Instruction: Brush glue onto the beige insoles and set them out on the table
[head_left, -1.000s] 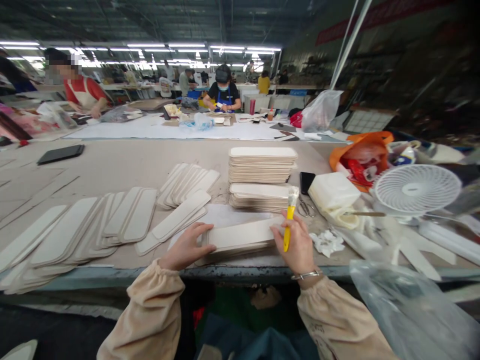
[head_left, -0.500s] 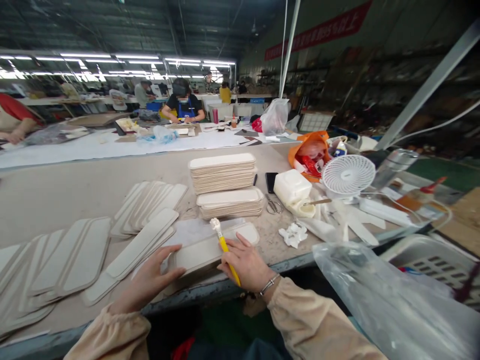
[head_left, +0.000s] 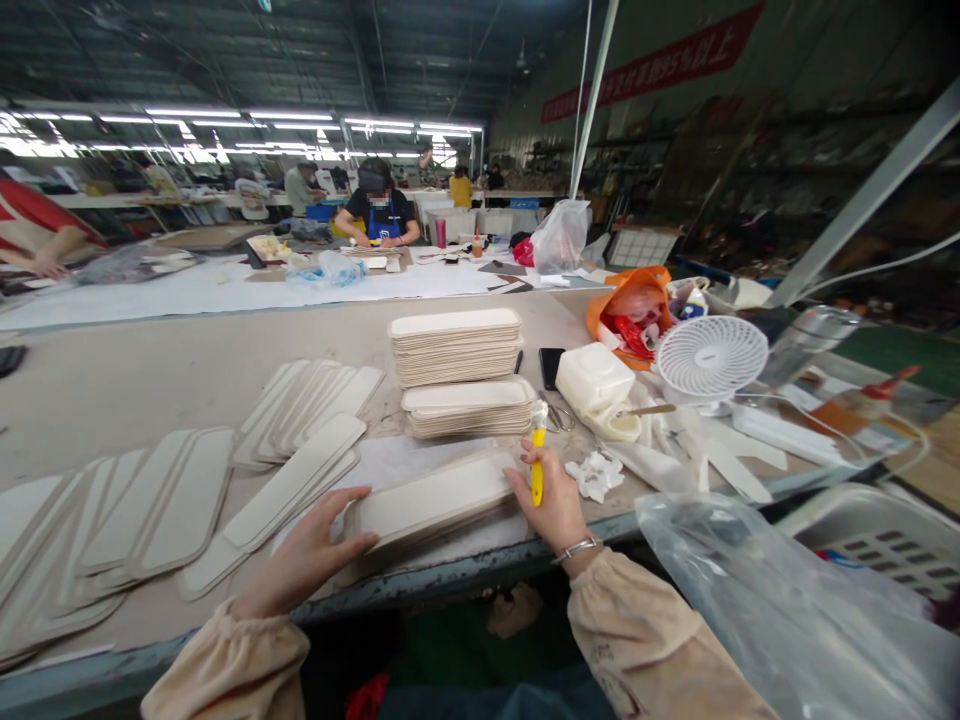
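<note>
Before me on the table is a stack of long, white, round-cornered panels (head_left: 435,500) with beige edges. My left hand (head_left: 330,530) grips its left end, thumb on the near side and fingers on the far side. In my right hand (head_left: 551,500) is a brush (head_left: 538,465) with a yellow handle, its whitish, coated bristles pointing up. The fingertips of that hand touch the stack's right end. Behind are two neat piles of similar panels, a taller pile (head_left: 455,350) and a lower pile (head_left: 469,408). More loose panels (head_left: 184,500) lie fanned out on the left.
On the right are scissors (head_left: 559,418), a phone (head_left: 551,368), a white plastic container (head_left: 596,378), crumpled tissue (head_left: 596,476) and a white fan (head_left: 711,358). A clear plastic bag (head_left: 765,600) hangs over the table's near right edge. A co-worker (head_left: 379,210) sits at the table opposite.
My right hand has moved right with the brush, from over the stack's middle to its right end. My left hand stays at the left end. The view has shifted slightly.
</note>
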